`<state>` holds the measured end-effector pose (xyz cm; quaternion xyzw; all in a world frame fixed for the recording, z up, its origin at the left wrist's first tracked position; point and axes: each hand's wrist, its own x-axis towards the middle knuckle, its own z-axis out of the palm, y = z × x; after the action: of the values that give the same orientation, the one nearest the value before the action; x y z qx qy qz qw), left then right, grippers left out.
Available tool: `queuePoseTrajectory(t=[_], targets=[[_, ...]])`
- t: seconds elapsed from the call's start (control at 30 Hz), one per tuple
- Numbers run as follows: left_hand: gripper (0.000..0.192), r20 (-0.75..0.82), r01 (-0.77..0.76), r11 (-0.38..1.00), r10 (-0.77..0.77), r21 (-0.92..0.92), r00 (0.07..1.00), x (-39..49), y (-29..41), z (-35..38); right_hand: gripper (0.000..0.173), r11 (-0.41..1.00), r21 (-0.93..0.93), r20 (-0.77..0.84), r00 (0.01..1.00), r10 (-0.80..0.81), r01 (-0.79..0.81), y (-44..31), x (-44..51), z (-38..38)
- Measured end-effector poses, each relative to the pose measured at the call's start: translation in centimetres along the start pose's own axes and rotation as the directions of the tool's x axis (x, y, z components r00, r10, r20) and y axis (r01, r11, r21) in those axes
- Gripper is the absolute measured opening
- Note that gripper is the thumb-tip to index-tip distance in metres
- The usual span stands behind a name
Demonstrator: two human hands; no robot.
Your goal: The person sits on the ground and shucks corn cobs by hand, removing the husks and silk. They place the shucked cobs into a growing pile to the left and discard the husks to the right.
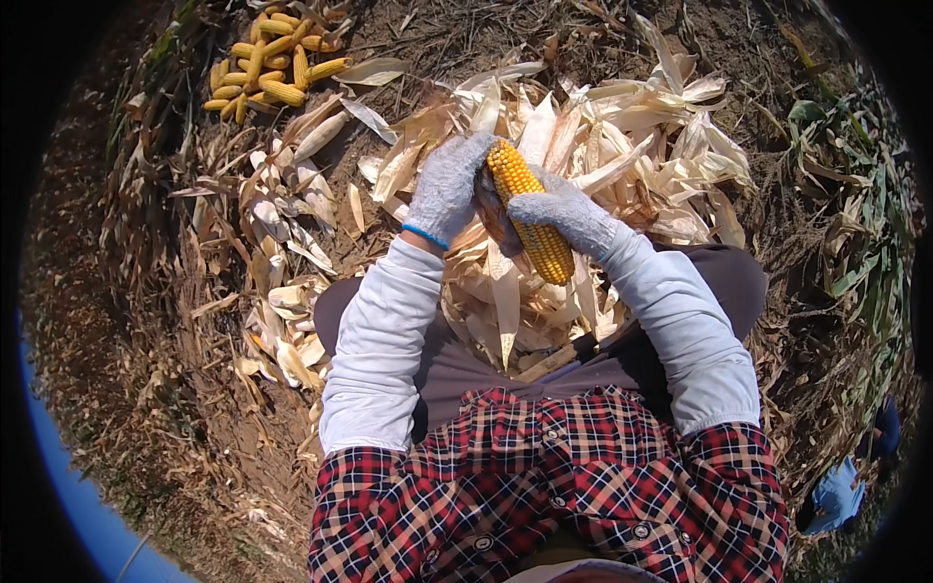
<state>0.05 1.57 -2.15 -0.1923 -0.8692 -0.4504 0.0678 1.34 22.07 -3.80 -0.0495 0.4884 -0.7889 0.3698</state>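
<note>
Both my hands wear light grey knit gloves and meet around one ear of yellow corn [512, 171]. The kernels are bare along its upper face, and it slants down to the right. My left hand [452, 182] grips at its top end, where a brownish piece of husk [497, 215] hangs beside the ear. My right hand [565, 208] wraps the ear's middle from the right, thumb across the kernels; its other fingers are mostly hidden. Below and beyond the hands lies a heap of dry, pale corn husks [656, 160], reaching between my legs.
Several husked yellow cobs [266, 65] are piled on the soil at the upper left. Ears still in pale husks [295, 299] lie left of my knee. Green and dry stalks [864, 211] line the right side. A light blue cloth [838, 495] shows at the lower right.
</note>
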Motion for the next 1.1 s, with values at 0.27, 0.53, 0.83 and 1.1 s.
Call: queuePoseTrajectory(t=[0.27,0.53,0.83,1.1], targets=[[0.022,0.039,0.263,0.452,-0.446,-0.852,0.894,-0.3,-0.9,2.1,0.065,0.961,0.203,-0.147,0.976,-0.161,0.189,1.2,0.7,0.0],[0.026,-0.046,0.256,0.422,-0.586,-0.870,0.809,1.2,1.4,0.4,0.043,0.975,0.113,-0.432,0.893,-0.126,0.192,2.5,1.6,-2.2],[0.024,0.353,0.367,-0.039,-0.383,-0.929,0.854,2.0,0.9,-6.6,0.042,0.579,0.571,-0.675,0.734,-0.072,0.582,-1.6,2.1,-6.2],[0.076,0.501,0.275,0.950,-0.312,0.150,0.807,-0.3,2.3,1.4,0.045,0.730,0.421,-0.661,0.733,-0.160,0.539,-1.6,1.4,-4.9]])
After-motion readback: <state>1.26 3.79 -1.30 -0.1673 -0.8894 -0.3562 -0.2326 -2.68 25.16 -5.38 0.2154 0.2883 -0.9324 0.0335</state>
